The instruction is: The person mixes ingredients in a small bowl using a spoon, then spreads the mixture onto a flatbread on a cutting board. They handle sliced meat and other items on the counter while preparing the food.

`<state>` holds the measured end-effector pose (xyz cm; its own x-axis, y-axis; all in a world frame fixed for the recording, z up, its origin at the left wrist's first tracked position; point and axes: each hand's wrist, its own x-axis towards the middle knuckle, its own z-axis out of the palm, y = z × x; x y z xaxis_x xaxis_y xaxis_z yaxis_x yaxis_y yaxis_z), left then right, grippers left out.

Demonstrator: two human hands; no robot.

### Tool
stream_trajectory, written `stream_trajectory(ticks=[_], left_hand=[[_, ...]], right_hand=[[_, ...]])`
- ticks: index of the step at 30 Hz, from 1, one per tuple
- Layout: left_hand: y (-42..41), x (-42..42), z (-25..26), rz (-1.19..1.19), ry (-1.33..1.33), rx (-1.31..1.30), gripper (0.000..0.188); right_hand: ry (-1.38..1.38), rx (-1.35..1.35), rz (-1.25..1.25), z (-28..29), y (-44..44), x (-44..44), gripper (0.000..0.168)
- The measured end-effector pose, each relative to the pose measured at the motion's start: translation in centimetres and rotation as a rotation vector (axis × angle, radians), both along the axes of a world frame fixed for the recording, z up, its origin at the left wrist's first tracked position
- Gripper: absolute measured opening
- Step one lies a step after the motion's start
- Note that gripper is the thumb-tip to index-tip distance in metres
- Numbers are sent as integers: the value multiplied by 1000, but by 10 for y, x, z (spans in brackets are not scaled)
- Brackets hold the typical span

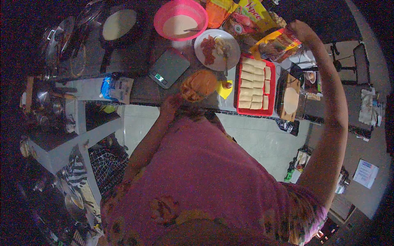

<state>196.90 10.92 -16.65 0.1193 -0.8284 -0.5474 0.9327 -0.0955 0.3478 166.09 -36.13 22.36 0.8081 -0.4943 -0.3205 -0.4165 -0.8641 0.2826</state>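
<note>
My right hand (303, 30) grips the top of a yellow and red food packet (275, 47) at the far right of the counter. Low at the counter's front edge, my left hand (172, 103) touches or holds a round orange-brown item (199, 85); its exact kind and the fingers' grip are unclear. Behind it lies a digital kitchen scale (170, 67). A white plate (199, 58) bears reddish strips, pale pieces and a utensil. To its right, a red tray (271, 104) holds rows of pale rolled wraps (252, 83).
A pink bowl (158, 23) of pale batter stands at the back, beside food packets (252, 15). A frying pan (118, 26) with a pale round crepe is at left. A wooden board (287, 113) bears another round sheet. A blue packet (110, 89) lies left.
</note>
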Motion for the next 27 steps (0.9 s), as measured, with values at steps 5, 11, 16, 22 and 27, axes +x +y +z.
stream_trajectory(ticks=[5, 11, 16, 22, 27], left_hand=[[2, 2, 49, -285, -603, 172, 27], [6, 2, 2, -120, -134, 134, 34], [9, 0, 30, -138, -158, 178, 36], [13, 1, 23, -126, -113, 153, 37], [17, -2, 65, -274, -890, -45, 40]], right_hand=[[-67, -226, 14, -42, 21, 24, 24], [-28, -312, -5, -89, -26, 2, 20], [-209, -321, -120, -35, 57, 46, 18], [-641, -331, 8, -67, 74, 50, 17], [-542, -648, 336, -71, 49, 33, 17]])
